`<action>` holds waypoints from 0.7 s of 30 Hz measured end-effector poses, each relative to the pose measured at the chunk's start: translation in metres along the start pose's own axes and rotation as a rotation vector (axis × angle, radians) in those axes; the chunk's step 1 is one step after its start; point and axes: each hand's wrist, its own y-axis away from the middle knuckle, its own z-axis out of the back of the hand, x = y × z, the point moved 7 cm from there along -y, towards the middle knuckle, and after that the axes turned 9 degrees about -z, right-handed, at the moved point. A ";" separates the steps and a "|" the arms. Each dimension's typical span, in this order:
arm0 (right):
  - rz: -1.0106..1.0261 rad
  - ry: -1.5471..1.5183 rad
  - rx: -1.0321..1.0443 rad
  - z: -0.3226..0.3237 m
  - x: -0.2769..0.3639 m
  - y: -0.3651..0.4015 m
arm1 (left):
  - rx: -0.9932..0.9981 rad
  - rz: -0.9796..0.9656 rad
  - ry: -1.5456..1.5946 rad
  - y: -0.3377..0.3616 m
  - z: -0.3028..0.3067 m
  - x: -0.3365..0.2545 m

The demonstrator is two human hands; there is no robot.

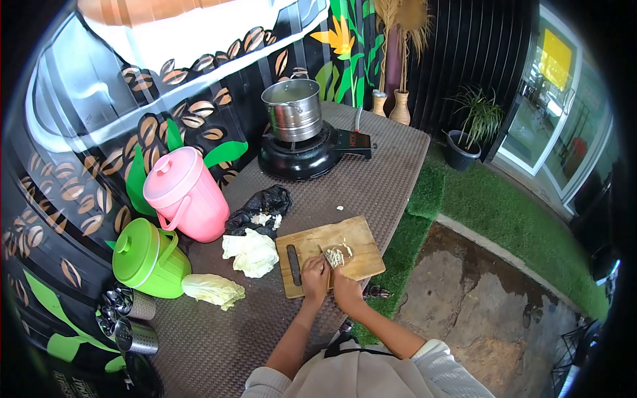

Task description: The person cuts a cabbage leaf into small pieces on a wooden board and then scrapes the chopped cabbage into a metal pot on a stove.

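A wooden cutting board (358, 240) lies near the table's front edge, with a dark slot at its left end. On it, chopped pale pieces (336, 257) form a small pile, their kind too small to tell. My left hand (314, 276) is closed around a knife (322, 252), whose thin blade points away from me beside the pile. My right hand (346, 290) lies close against the near side of the pieces, fingers bent together; what they pinch is hidden. Left of the board sit a pale leafy cabbage piece (251, 253) and a napa cabbage (213, 290).
A steel pot (292, 109) stands on a black portable stove (295, 159) at the back. Pink (189, 196) and green (149, 259) lidded jugs line the left side, near steel utensil holders (137, 335). A black plastic bag (265, 202) lies behind the cabbage.
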 end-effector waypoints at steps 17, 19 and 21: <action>0.005 -0.049 0.146 0.001 0.005 -0.023 | -0.019 -0.017 0.004 -0.005 0.005 -0.006; 0.056 0.094 0.116 0.002 0.007 -0.013 | -0.038 0.017 0.058 -0.005 0.005 -0.002; -0.006 0.076 0.067 -0.002 0.005 0.000 | -0.018 0.015 0.053 -0.005 0.005 0.001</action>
